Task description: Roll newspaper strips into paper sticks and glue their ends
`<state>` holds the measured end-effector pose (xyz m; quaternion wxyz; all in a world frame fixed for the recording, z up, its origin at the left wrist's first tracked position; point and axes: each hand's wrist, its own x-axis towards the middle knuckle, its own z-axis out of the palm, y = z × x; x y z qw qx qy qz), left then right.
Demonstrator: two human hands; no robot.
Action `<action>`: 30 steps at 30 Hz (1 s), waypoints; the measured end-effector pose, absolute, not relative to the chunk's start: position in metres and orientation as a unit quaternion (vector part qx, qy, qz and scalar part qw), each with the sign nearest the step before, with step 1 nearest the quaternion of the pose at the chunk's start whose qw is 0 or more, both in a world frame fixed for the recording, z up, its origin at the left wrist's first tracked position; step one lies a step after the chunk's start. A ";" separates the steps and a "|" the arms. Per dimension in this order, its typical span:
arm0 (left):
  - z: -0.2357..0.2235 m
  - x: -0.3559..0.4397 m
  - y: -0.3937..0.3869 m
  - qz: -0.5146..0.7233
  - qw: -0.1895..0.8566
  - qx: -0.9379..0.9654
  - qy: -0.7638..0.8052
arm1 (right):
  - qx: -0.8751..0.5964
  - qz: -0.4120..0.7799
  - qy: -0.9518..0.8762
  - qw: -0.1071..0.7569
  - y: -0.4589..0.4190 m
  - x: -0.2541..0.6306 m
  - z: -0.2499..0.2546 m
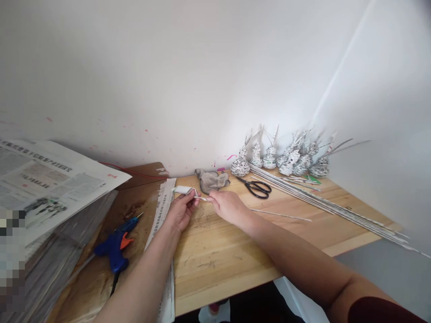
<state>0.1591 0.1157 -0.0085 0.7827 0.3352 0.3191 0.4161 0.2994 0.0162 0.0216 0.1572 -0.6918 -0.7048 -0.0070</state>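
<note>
Table (215, 273) at centre, wall (175, 89) behind. Along table's left edge: newsprint (158, 220). Left of it, glue gun (116, 246) on cardboard (133, 213); farther left, stack (60, 251) with newspaper (84, 179) on top. Over table, left hand (183, 211) and right hand (230, 207), strip (204, 198) between. Behind hands, cloth (213, 180); right of cloth, scissors (259, 188). Rods (323, 204) run from rear past table's right edge, gourds (269, 159) behind them.

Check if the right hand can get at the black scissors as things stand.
Likely yes: the scissors lie close beyond the right hand, only tabletop showing between; it would first have to release the paper strip.
</note>
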 end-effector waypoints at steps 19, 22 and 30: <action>-0.009 0.158 0.116 0.432 0.775 0.325 0.329 | -0.680 -0.009 -0.717 0.154 0.013 0.300 0.025; -0.008 0.158 0.117 0.437 0.774 0.323 0.325 | -0.677 -0.021 -0.724 0.132 0.012 0.297 0.028; -0.004 0.158 0.115 0.424 0.778 0.328 0.330 | -0.683 0.089 -0.702 0.183 0.015 0.299 0.025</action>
